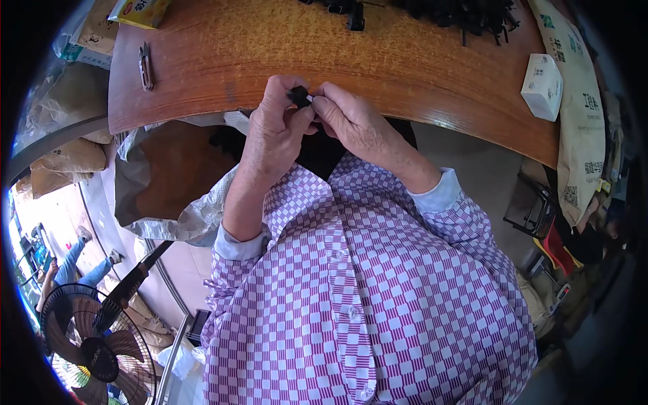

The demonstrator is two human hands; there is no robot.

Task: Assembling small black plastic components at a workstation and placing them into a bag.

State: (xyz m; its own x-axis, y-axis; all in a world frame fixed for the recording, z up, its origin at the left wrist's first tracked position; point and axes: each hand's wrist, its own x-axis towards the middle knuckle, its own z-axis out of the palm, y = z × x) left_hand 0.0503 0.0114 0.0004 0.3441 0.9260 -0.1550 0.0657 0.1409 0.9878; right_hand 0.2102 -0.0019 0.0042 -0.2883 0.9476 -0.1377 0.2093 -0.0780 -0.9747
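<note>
Just off the table's near edge, both my hands meet in front of my chest. My left hand (273, 128) is closed, pinching a small black piece (298, 96) between thumb and fingers; it looks like folded strap or fabric, too small to tell its exact kind. My right hand (354, 125) is closed at the piece's right side, where a tiny whitish bit shows at the fingertips. More black pieces (466, 10) of strap-like look lie in a pile at the far side of the table, with a few (355, 17) to the left of it.
Thread snips (146, 67) lie on the left of the wooden table (229, 74), below a yellow packet (142, 10). A white box (542, 86) stands at the right beside a pale printed sack (574, 121). An open sack (131, 182) hangs below the left edge; a fan (101, 358) stands lower left.
</note>
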